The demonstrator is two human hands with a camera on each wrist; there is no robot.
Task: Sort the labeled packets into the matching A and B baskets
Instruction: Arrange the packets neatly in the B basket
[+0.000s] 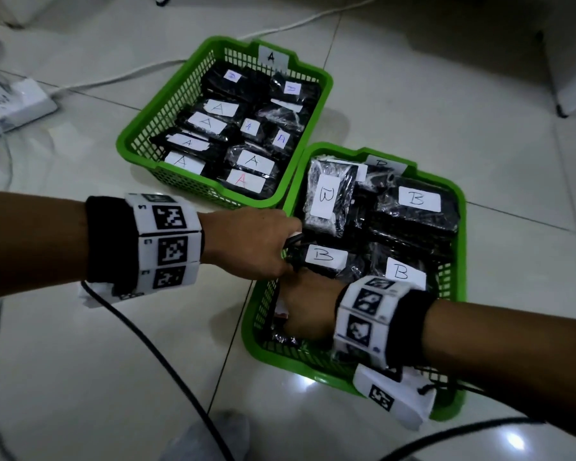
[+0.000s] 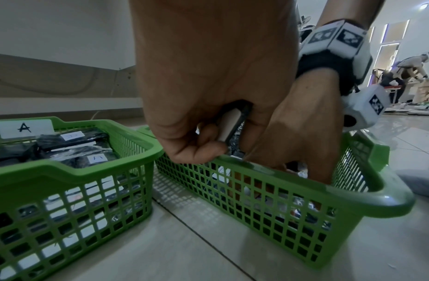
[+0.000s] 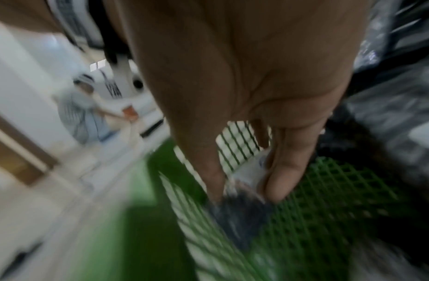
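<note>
Two green mesh baskets stand on the tiled floor. Basket A (image 1: 180,91) at the centre holds several black packets labelled A. Basket B (image 1: 459,207) to its right holds several packets labelled B. Over basket B's left rim, my left hand (image 1: 280,247) grips a black packet (image 2: 232,123) with a white label; its letter is hidden. My right hand (image 1: 296,311) reaches down into basket B's near-left corner. In the blurred right wrist view its thumb and fingers pinch a small wrapped packet (image 3: 247,176) low against the mesh.
A white power strip (image 1: 10,104) with white cables lies at the far left. A black cable (image 1: 167,354) crosses the floor below my left arm. A dark furniture leg (image 1: 552,78) stands at the top right. Another person (image 2: 412,66) is far off.
</note>
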